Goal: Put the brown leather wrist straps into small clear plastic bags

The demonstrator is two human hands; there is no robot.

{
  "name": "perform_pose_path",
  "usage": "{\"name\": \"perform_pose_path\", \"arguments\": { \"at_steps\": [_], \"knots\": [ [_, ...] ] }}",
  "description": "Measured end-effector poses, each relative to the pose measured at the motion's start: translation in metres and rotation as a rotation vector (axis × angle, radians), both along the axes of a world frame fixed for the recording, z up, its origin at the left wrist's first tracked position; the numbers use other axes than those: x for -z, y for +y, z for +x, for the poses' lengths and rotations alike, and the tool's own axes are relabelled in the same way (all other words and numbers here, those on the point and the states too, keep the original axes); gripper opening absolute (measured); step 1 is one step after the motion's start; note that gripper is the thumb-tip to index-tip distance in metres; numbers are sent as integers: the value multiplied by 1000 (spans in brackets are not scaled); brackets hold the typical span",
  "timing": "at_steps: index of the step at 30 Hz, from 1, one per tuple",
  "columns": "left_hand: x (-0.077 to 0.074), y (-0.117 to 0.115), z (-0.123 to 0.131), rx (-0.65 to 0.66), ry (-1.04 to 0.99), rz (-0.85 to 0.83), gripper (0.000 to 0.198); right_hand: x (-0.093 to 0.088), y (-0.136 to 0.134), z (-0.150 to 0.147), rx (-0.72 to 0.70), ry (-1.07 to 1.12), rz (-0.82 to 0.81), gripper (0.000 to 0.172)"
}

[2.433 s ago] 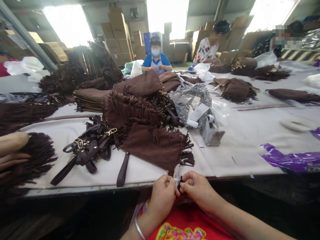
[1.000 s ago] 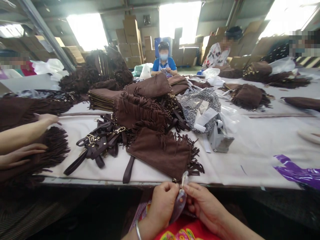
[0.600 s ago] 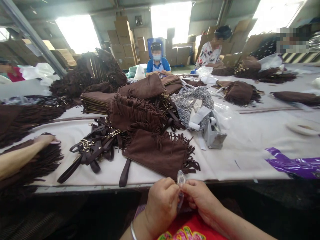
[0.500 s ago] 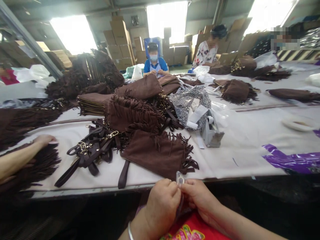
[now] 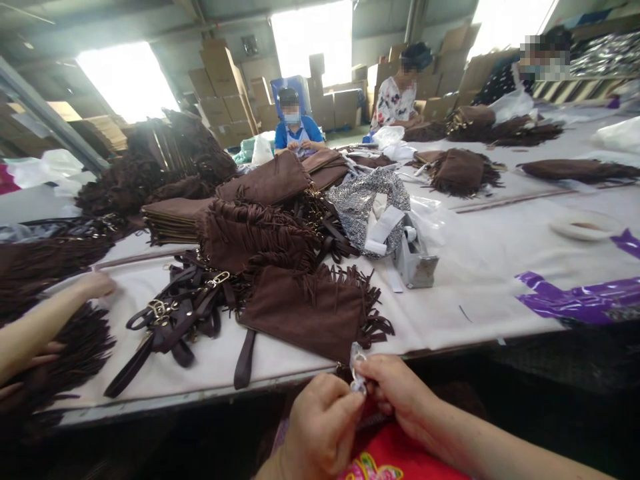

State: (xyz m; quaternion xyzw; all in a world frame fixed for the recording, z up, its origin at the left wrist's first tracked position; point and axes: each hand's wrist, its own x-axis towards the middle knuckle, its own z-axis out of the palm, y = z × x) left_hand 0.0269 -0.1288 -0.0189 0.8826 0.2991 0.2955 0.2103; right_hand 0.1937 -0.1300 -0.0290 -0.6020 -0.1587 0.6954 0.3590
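Observation:
Just past the table's front edge, my left hand (image 5: 323,423) and my right hand (image 5: 400,387) meet, fingers closed in a pinch. Between them is a small metal clasp (image 5: 359,360) in clear plastic wrap. How much of it each hand grips is partly hidden by the fingers. Right beyond them lies a brown fringed pouch (image 5: 305,307), its near corner close to the clasp. A dark wrist strap (image 5: 245,360) hangs from the pouch toward the edge. To its left is a heap of brown straps (image 5: 185,313) with gold-coloured clasps.
Stacked fringed pouches (image 5: 255,233) fill the middle of the table. To their right are a black-and-white fabric bundle (image 5: 370,207), a grey tape dispenser (image 5: 417,263) and purple plastic (image 5: 575,300). A co-worker's arm (image 5: 45,333) reaches in at left; other people sit across.
My left hand has dropped slightly, and more of the wrapped clasp shows between my fingers. The camera view has shifted a little. The co-worker's hand at left has moved slightly.

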Motion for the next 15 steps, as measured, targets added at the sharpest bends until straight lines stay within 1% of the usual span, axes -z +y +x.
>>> {"name": "perform_pose_path", "arguments": {
  "at_steps": [2,3,4,5,6,7,8,9,10,13,14,15],
  "knots": [
    [-1,1,-3,-248,-87,-372,23,2,-1,1,-2,10,36,25],
    [-1,2,-2,-342,-102,-557,28,3,-2,0,-1,12,45,26],
    [-1,2,1,-391,-109,-740,35,3,-3,0,-1,13,46,27],
    [-2,2,5,-387,-114,-925,42,3,-3,-1,-1,15,50,29],
    [-2,1,11,-348,-128,-1098,47,2,-4,-2,-3,19,61,31],
    [-3,1,18,-306,-155,-1231,49,1,-5,-3,-11,22,77,33],
    [-4,0,24,-282,-183,-1313,50,0,-5,-4,-21,25,98,35],
    [-5,-1,29,-276,-202,-1338,49,-1,-6,-4,-32,30,118,36],
    [-7,-1,33,-280,-203,-1309,49,-3,-7,-4,-40,40,132,36],
    [-15,1,33,-231,-156,-1094,39,-6,-7,3,-25,52,156,38],
    [-16,4,29,-212,-156,-1052,33,-8,-6,7,-17,46,184,39],
    [-17,7,25,-222,-187,-1043,29,-11,-3,12,-17,40,229,39]
  ]
}}
